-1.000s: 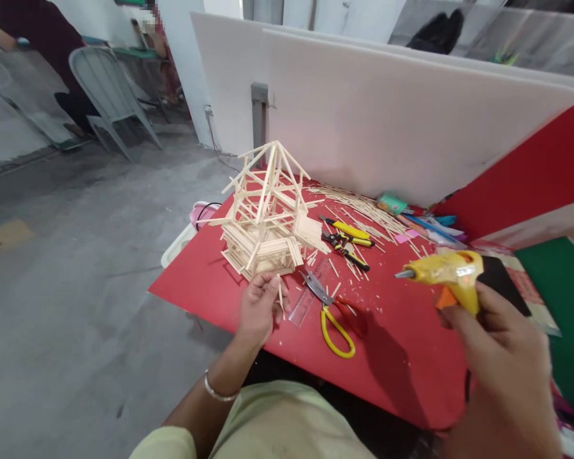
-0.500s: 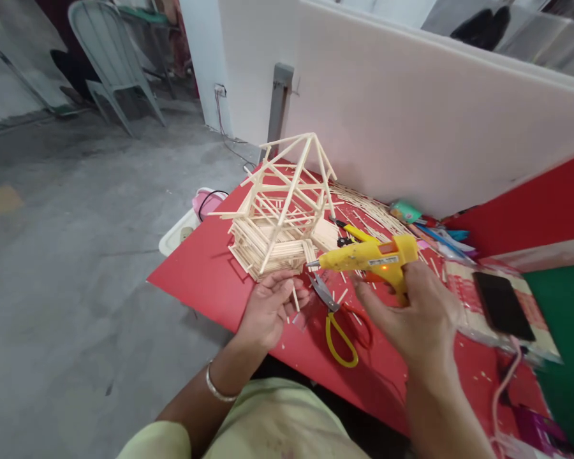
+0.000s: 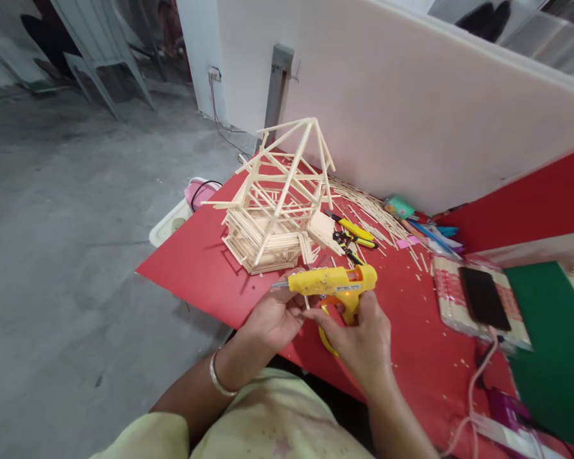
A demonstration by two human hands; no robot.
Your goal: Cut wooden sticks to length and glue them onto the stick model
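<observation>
My right hand [image 3: 366, 341] grips a yellow hot glue gun [image 3: 325, 279], its nozzle pointing left above my left fingers. An orange light glows on the gun's body. Between the fingertips of my left hand [image 3: 270, 322] is a short wooden stick [image 3: 307, 303], partly hidden by the gun; my right thumb is close to its lower end. Just beyond both hands stands a house-like frame of wooden sticks [image 3: 272, 223] with a pointed open roof. A cutting tool with yellow and red handles [image 3: 326, 344] lies under the gun, mostly covered.
On the red tabletop [image 3: 186, 264], yellow-and-black pliers [image 3: 354, 231] and loose sticks [image 3: 368, 207] lie behind the gun. To the right are a phone [image 3: 484, 298] on packaged sticks, a pink cable [image 3: 478, 376] and a green board [image 3: 550, 357]. A white panel [image 3: 387, 108] rises behind.
My right hand has brought the glue gun left, so its nozzle now lies over my left fingers. The gun now covers most of the cutting tool. The camera view has shifted slightly.
</observation>
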